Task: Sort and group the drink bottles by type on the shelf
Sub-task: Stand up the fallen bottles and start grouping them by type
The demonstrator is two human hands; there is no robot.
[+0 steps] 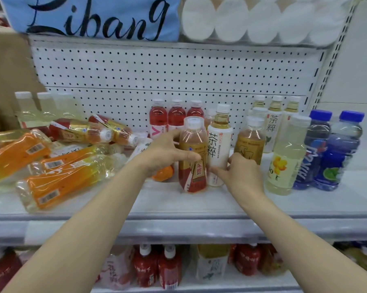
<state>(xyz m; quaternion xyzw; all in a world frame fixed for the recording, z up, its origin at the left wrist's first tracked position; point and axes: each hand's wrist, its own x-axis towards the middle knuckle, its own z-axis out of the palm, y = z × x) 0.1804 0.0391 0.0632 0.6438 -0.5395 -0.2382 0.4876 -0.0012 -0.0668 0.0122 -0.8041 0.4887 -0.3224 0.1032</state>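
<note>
A: Two hands are at the middle of the shelf [199, 208]; report each.

B: Left hand [167, 153]: fingers curled round the gold-and-red bottle [192, 157], thumb across its label; that bottle stands upright near the front edge. Right hand [239, 172]: fingers pinch the base of the white tea bottle [219, 144], which stands upright, touching the right side of the gold-and-red bottle.

A: State the groups to the right.

B: One gold bottle [250, 142] stands just right of the white tea bottle, behind the right hand; a pale yellow bottle [286, 161] with a flower label stands nearer and further right; more white tea bottles [273, 121] stand at the far wall; two blue bottles [330, 151] stand at the far right, side by side.

A: State the left and far zones.

B: Three red bottles [176, 117] stand in a row at the pegboard [157, 70], behind the left hand; a heap of orange bottles [51, 176] lies flat on the left, with gold-and-red ones lying behind it; pale bottles [32, 106] stand at the far left.
</note>
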